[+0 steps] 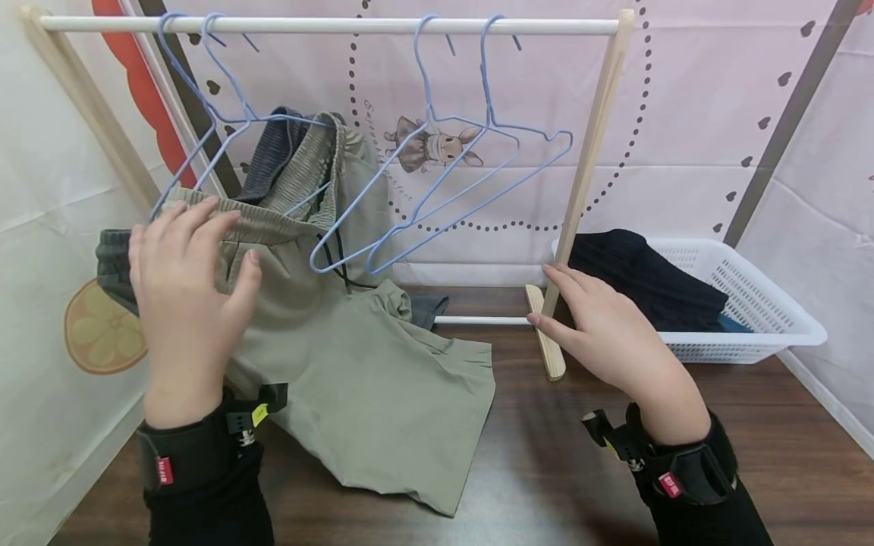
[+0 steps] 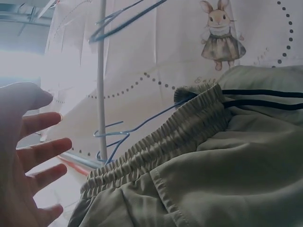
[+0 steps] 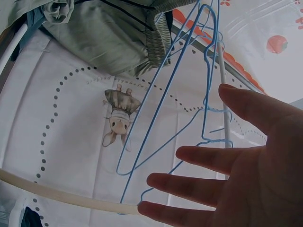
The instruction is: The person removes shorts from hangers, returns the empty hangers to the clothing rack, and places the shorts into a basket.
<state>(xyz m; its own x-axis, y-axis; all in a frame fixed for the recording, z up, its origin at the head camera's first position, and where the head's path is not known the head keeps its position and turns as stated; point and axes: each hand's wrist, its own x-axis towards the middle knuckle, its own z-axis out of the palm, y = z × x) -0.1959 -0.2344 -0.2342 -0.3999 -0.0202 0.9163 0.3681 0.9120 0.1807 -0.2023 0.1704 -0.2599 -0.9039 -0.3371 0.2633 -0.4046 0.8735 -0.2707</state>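
Observation:
My left hand (image 1: 187, 296) is beside the elastic waistband of grey-green shorts (image 1: 369, 394). In the left wrist view its fingers (image 2: 45, 152) are spread, with a gap between them and the cloth. The shorts hang from a blue wire hanger (image 1: 228, 133) at the rail's left. Behind them hangs another grey-green garment (image 1: 365, 174), partly hidden. My right hand (image 1: 614, 330) is at the rack's right wooden post (image 1: 594, 144), its fingers extended and holding nothing. Two bare blue hangers (image 1: 426, 205) hang from the rail, left of that post.
The white rail (image 1: 328, 25) spans the rack's top, and a lower white bar (image 1: 481, 321) runs near the table. At the right, a white basket (image 1: 778, 303) holds dark cloth (image 1: 642, 280). The brown table (image 1: 546, 470) meets a printed curtain behind.

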